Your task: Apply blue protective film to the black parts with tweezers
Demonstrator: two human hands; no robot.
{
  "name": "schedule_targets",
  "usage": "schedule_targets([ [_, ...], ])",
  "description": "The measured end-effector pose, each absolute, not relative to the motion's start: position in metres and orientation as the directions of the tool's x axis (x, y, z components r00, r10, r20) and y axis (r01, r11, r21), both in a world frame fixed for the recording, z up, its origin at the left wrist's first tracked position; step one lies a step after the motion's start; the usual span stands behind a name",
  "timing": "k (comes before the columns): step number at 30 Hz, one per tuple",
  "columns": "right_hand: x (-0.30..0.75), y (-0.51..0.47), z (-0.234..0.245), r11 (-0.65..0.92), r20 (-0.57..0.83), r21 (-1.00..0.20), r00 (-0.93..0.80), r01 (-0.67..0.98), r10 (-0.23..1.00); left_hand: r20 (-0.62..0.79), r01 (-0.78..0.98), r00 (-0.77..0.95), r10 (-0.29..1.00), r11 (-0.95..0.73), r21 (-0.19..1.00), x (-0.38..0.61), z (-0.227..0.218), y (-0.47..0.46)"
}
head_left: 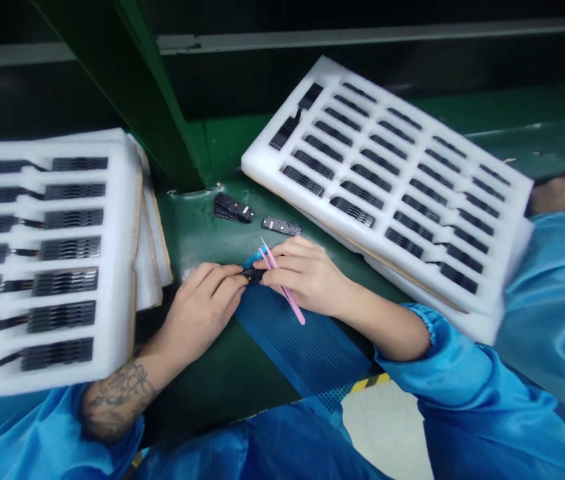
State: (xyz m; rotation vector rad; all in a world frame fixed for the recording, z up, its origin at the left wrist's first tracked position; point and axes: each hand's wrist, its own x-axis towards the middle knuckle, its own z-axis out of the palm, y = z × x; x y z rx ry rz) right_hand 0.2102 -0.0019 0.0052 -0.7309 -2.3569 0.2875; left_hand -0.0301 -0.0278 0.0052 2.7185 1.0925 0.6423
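Observation:
My left hand [202,303] and my right hand [307,277] meet above the green bench, with their fingertips close together. Between them, my left fingers pinch a small black part [253,275], partly hidden by the fingers. My right hand holds pink tweezers [286,290], whose tips point up and away from me. A blue-handled tool [251,260] lies against the fingers, and I cannot tell which hand holds it. Just beyond my hands lie a flat black-and-silver part [281,226] and a small stack of black parts [232,208].
White foam trays [122,267] [262,160] with rows of black parts lie left and right on the green bench [187,227]. A blue perforated mat [302,347] lies under my hands. A green post [147,93] rises behind. Another person's blue sleeve [557,287] shows at right.

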Motion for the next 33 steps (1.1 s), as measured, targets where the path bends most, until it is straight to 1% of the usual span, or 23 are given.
schedule_targets([
  [4,0.220,-0.002,0.016,0.828,0.518,-0.328,-0.646,0.455,0.560,0.346,0.622,0.631,0.695,-0.719,0.310,-0.028,0.007,-0.027],
  [6,0.229,0.000,0.022,0.802,0.529,-0.286,-0.612,0.524,0.588,0.353,0.624,0.622,0.699,-0.715,0.315,-0.027,0.007,-0.027],
  [10,0.242,0.006,0.025,0.625,0.535,-0.166,-0.462,0.763,0.707,0.349,0.626,0.626,0.697,-0.717,0.307,-0.028,0.007,-0.027],
  [12,0.242,0.008,0.022,0.556,0.499,-0.094,-0.445,0.826,0.744,0.341,0.628,0.632,0.696,-0.717,0.302,-0.028,0.007,-0.027],
  [14,0.240,0.008,0.019,0.528,0.461,-0.047,-0.451,0.848,0.764,0.345,0.624,0.629,0.697,-0.717,0.310,-0.029,0.006,-0.027],
  [16,0.238,0.009,0.017,0.518,0.441,-0.036,-0.451,0.855,0.776,0.360,0.629,0.606,0.709,-0.705,0.329,-0.029,0.006,-0.027],
  [19,0.238,0.010,0.017,0.521,0.430,-0.065,-0.447,0.851,0.784,0.364,0.676,0.555,0.748,-0.661,0.326,-0.029,0.005,-0.026],
  [21,0.239,0.010,0.019,0.554,0.464,-0.140,-0.440,0.820,0.769,0.333,0.719,0.537,0.775,-0.627,0.300,-0.029,0.005,-0.026],
  [22,0.238,0.009,0.020,0.585,0.489,-0.209,-0.434,0.784,0.756,0.312,0.732,0.533,0.787,-0.614,0.296,-0.029,0.006,-0.026],
  [23,0.238,0.007,0.021,0.613,0.508,-0.307,-0.420,0.728,0.752,0.288,0.739,0.532,0.796,-0.602,0.302,-0.029,0.007,-0.026],
  [24,0.236,0.004,0.022,0.625,0.513,-0.430,-0.394,0.652,0.763,0.266,0.738,0.534,0.803,-0.596,0.317,-0.030,0.008,-0.026],
  [25,0.234,0.000,0.022,0.607,0.492,-0.566,-0.362,0.557,0.792,0.246,0.731,0.539,0.805,-0.593,0.339,-0.030,0.009,-0.026],
  [26,0.232,-0.005,0.023,0.553,0.444,-0.702,-0.332,0.449,0.832,0.230,0.721,0.547,0.805,-0.592,0.361,-0.031,0.010,-0.026],
  [27,0.229,-0.009,0.023,0.468,0.372,-0.818,-0.312,0.335,0.874,0.215,0.711,0.556,0.803,-0.593,0.378,-0.032,0.011,-0.026],
  [28,0.226,-0.013,0.023,0.366,0.290,-0.903,-0.307,0.225,0.906,0.202,0.702,0.567,0.798,-0.597,0.389,-0.033,0.011,-0.026],
  [29,0.223,-0.017,0.022,0.264,0.213,-0.956,-0.320,0.127,0.923,0.192,0.694,0.579,0.793,-0.602,0.394,-0.035,0.011,-0.026],
  [31,0.217,-0.021,0.021,0.113,0.108,-0.994,-0.382,-0.008,0.918,0.183,0.681,0.602,0.777,-0.619,0.390,-0.038,0.011,-0.026],
  [33,0.212,-0.021,0.019,0.014,0.033,-0.999,-0.426,-0.047,0.904,0.190,0.670,0.618,0.763,-0.638,0.381,-0.039,0.010,-0.025],
])
